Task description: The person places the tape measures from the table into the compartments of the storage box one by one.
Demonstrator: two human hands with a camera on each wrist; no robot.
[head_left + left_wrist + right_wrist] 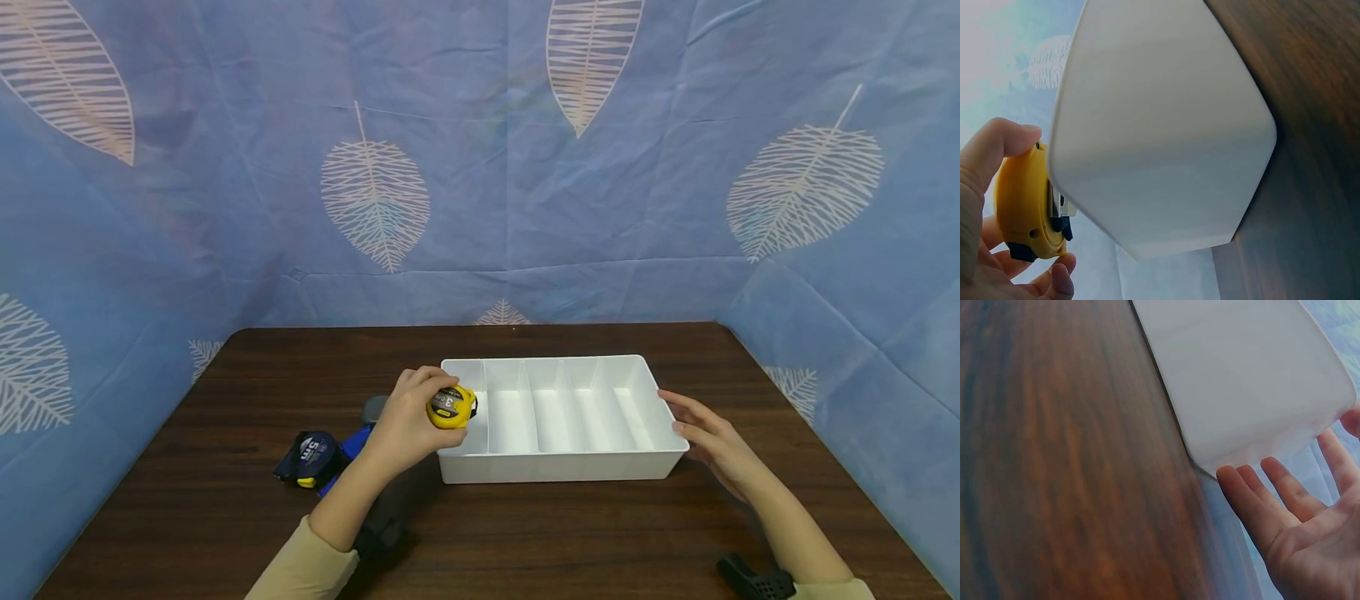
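The left hand is clamping a yellow tape measure between thumb and fingers. Reading from left to right: a dark blue tape measure, marked 5m, is lying on the counter. Just beside it, a bright blue object is showing in part; the left hand and forearm are hiding the remainder. A dark grey object is sitting behind the same hand, also partly hidden. The yellow tape measure is hanging above the left end of a white box, its label facing the head camera; whether it is touching the rim cannot be told. The box is standing upright on the counter, its five compartments running side by side. At the right end, the right hand is holding its fingers apart, with fingertips touching the outer end wall. A black strap is encircling the right wrist. Behind the counter, a blue cloth with pale leaf prints is hanging.
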